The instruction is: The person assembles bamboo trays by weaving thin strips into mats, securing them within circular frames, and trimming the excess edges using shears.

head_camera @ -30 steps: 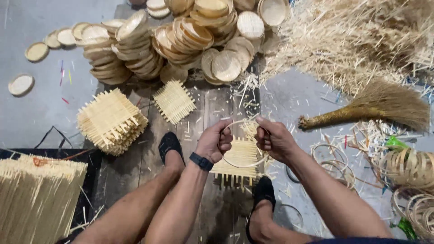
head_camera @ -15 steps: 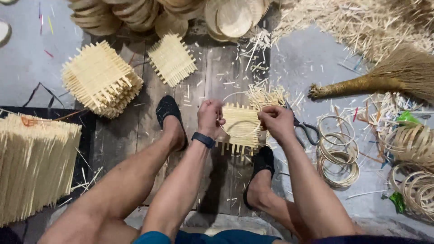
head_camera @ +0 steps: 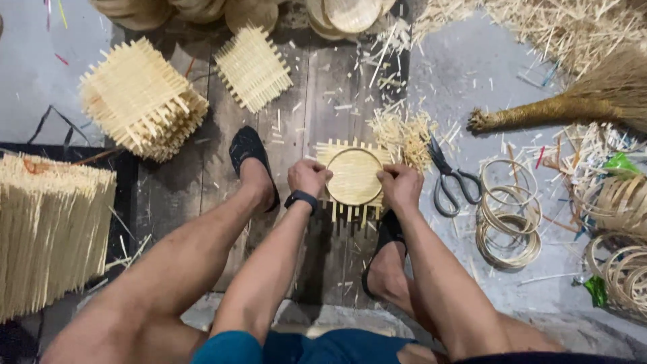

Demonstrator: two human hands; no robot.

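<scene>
Head view: past the stacked woven squares [head_camera: 141,101], our left hand [head_camera: 306,176] and right hand [head_camera: 400,185] clamp a round hoop [head_camera: 353,176] onto a woven mat [head_camera: 350,202] over the wooden board [head_camera: 337,94], beside scissors [head_camera: 450,179].

Under both hands lies a dark wooden board [head_camera: 317,87] set on a grey floor [head_camera: 465,74], and the woven mat [head_camera: 344,205] with a ring pressed on it rests on that board between the left hand [head_camera: 308,176] and the right hand [head_camera: 400,187]. Up and left of the left hand sit a single woven square [head_camera: 253,67] and a stack of squares [head_camera: 141,98], with a bundle of sticks [head_camera: 50,236] far to its left. Just right of the right hand lie scissors [head_camera: 448,178], then a pile of rings [head_camera: 507,216], with loose trimmings [head_camera: 404,135] just above that hand and a broom [head_camera: 573,101] farther up and right.
</scene>
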